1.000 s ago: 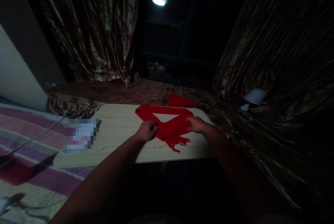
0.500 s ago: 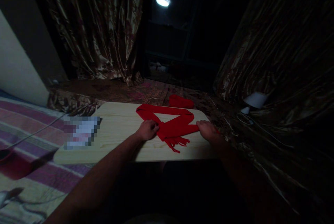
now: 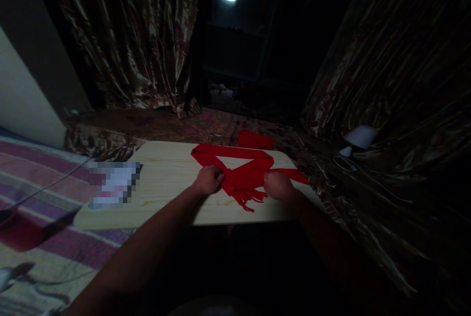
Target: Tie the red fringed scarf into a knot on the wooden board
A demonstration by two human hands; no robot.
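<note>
A red fringed scarf (image 3: 247, 174) lies in a crossed loop on a pale wooden table (image 3: 165, 173), its fringe spread toward the near edge. At the left side of the crossing, my left hand (image 3: 209, 179) is closed on the scarf's edge. My right hand (image 3: 278, 186) is closed on the scarf's right side, near the fringe. From behind that hand a strip of red cloth runs right, past the table's edge. The fingertips of my right hand are partly hidden.
Beyond the table's far edge sits a bundled red cloth item (image 3: 255, 140). A blurred-out flat item (image 3: 119, 183) rests at the table's left. To the right stands a small white lamp (image 3: 360, 137) with a cord. A red container (image 3: 22, 230) is on the striped bedding (image 3: 73, 252).
My right hand has moved left along the scarf, from the table's right edge to near the fringe. My left hand stays at the crossing. The view has tilted slightly.
</note>
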